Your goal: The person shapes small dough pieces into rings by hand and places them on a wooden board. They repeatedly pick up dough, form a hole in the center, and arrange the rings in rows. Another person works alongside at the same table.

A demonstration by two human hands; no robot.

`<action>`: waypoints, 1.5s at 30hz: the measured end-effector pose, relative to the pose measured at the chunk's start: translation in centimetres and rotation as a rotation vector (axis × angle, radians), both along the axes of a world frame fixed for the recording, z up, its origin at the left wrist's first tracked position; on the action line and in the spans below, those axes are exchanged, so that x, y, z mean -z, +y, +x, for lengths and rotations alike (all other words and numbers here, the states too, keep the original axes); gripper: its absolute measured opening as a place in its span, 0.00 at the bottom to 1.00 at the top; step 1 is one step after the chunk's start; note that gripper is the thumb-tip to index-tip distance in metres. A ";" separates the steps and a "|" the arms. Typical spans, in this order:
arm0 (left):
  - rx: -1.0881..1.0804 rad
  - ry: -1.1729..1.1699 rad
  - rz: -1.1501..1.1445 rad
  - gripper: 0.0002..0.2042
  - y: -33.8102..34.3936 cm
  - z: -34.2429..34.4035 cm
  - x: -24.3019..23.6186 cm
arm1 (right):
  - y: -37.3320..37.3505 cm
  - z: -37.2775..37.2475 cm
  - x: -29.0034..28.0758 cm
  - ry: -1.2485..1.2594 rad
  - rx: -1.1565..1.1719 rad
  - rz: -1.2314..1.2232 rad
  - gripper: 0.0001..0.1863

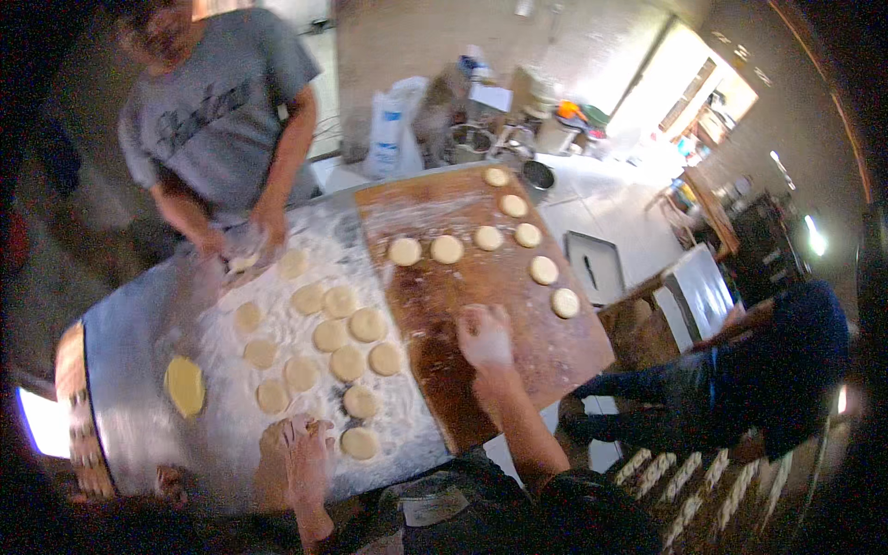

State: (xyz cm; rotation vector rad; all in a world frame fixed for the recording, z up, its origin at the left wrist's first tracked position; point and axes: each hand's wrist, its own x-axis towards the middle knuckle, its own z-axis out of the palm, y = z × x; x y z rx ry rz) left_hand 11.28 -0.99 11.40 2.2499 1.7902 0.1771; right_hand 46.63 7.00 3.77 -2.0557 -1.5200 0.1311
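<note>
My right hand [486, 337], dusted with flour, is over the brown wooden board [499, 370]. Its fingers are curled in, and anything in them is hidden by blur. Several smooth pale dough rounds [447, 250] lie on the board's far part and along its right side. Close to the near edge of the floured metal tabletop [139, 361] is my left hand [308, 455], its fingers bent but apart. Flatter floured dough rounds [347, 363] are spread over the tabletop beyond it, some touching. A yellow oval dough piece [185, 388] rests farther left.
Across the table a person in a grey T-shirt [217, 120] handles a small piece of dough [243, 263]. Another person in dark clothes [786, 370] is at the right. A white sack [393, 129], metal pots [536, 176] and a tray [595, 266] are beyond the board.
</note>
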 end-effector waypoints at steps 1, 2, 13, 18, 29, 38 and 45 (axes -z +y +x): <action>-0.009 0.033 -0.035 0.10 0.9 1.1 -0.4 | -1.6 3.9 -0.3 -0.040 0.081 -0.005 0.14; 0.055 -0.080 -0.045 0.09 2.3 2.8 -0.4 | -2.5 6.9 -0.3 0.261 0.380 -0.070 0.15; 0.324 -0.290 0.285 0.21 18.8 45.6 11.7 | -1.7 22.2 4.6 -0.038 0.527 -0.282 0.27; 0.577 -0.785 0.097 0.16 18.8 48.6 12.2 | -2.6 22.7 1.4 0.183 -0.111 -0.058 0.22; -0.073 -0.583 0.028 0.15 9.0 3.4 4.5 | 5.2 -5.7 -4.8 0.637 -0.609 -0.244 0.18; -0.150 -0.532 -0.198 0.15 4.8 -13.2 4.3 | 14.4 -25.5 1.5 -0.104 -0.714 -0.109 0.20; -0.103 -0.352 -0.319 0.17 5.1 -14.3 5.9 | 9.3 -26.5 1.7 -0.155 -0.761 -0.067 0.14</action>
